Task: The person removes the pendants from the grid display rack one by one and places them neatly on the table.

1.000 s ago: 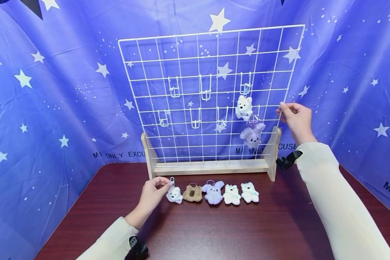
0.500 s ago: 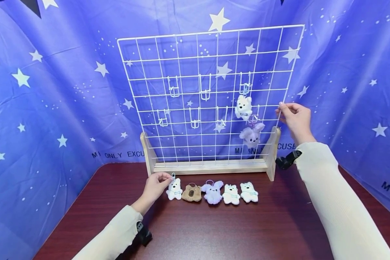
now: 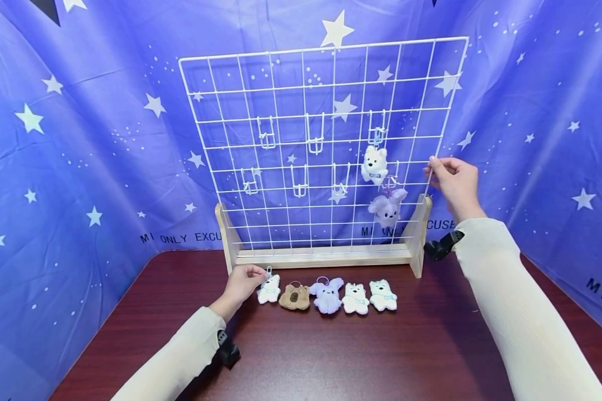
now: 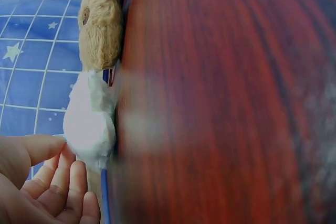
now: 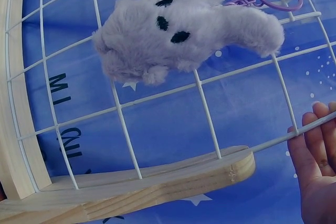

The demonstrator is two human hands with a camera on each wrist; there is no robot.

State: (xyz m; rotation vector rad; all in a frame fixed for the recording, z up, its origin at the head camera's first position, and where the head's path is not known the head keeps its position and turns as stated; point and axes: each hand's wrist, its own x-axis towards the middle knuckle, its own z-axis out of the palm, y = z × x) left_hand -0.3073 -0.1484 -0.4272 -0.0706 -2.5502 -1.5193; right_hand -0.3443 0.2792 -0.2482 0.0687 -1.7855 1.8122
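Between thumb and fingertips, my left hand [image 3: 242, 285] pinches the clasp at the top of a white plush bear keychain [image 3: 268, 291]. The bear hangs upright at the left end of a row of plush keychains. In the left wrist view it shows as a white furry shape [image 4: 90, 121] beside the brown plush [image 4: 101, 27]. My right hand [image 3: 455, 182] grips the right edge wire of the white grid rack [image 3: 326, 51] with thumb and fingers. Near that hand, a purple long-eared plush keychain [image 3: 388, 208] hangs from a hook, below a hanging white bear keychain [image 3: 374, 165].
To the right of the held bear lie a brown plush [image 3: 295, 297], a purple plush [image 3: 327, 295] and two white bears [image 3: 355, 299]. Bare hooks [image 3: 315, 142] sit on the grid in two rows. A wooden base [image 3: 326, 258] supports the rack on the dark red table [image 3: 301, 356].
My left hand has raised the white bear keychain by its clasp from lying tilted to hanging upright, moving slightly up and right. My right hand keeps its grip on the rack edge.
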